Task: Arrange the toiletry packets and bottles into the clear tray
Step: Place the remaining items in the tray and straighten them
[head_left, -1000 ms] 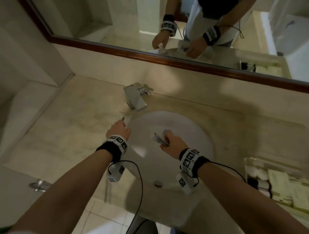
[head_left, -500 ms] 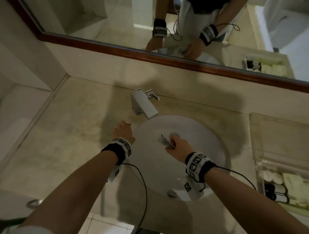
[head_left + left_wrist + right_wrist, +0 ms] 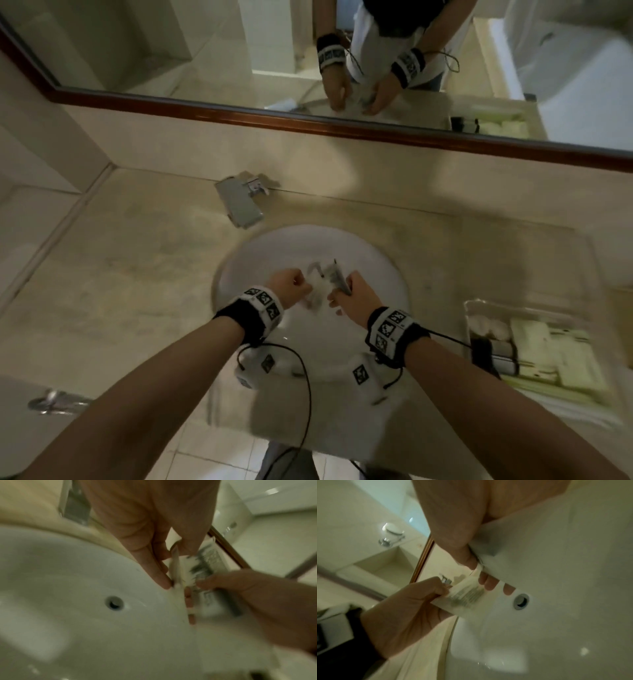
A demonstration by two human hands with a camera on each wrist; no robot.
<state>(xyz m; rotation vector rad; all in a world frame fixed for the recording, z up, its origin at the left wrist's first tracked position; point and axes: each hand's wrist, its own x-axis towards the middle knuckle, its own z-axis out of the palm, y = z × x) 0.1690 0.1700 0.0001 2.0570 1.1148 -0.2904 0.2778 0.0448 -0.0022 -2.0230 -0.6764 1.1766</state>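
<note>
Both hands meet over the white sink basin (image 3: 260, 260). My left hand (image 3: 291, 286) pinches a thin white toiletry packet (image 3: 317, 289) between thumb and fingers; in the left wrist view that packet (image 3: 175, 566) shows edge-on. My right hand (image 3: 349, 294) grips a printed packet (image 3: 337, 279), and its thumb lies on the printed face (image 3: 206, 559). In the right wrist view the left hand (image 3: 412, 601) holds one end of the printed packet (image 3: 465, 597). The clear tray (image 3: 479, 305) sits on the counter at the right, holding pale packets (image 3: 548, 349) and dark-capped bottles (image 3: 493, 349).
A square chrome faucet (image 3: 239, 205) stands behind the basin on the beige counter (image 3: 120, 291). The drain (image 3: 114, 603) lies below the hands. A wood-framed mirror (image 3: 308, 120) runs along the back wall. A metal handle (image 3: 51, 401) sticks out at the lower left.
My left hand has left the counter beside the faucet and moved right with a packet to meet the right hand over the basin. The head view has shifted, bringing the tray closer.
</note>
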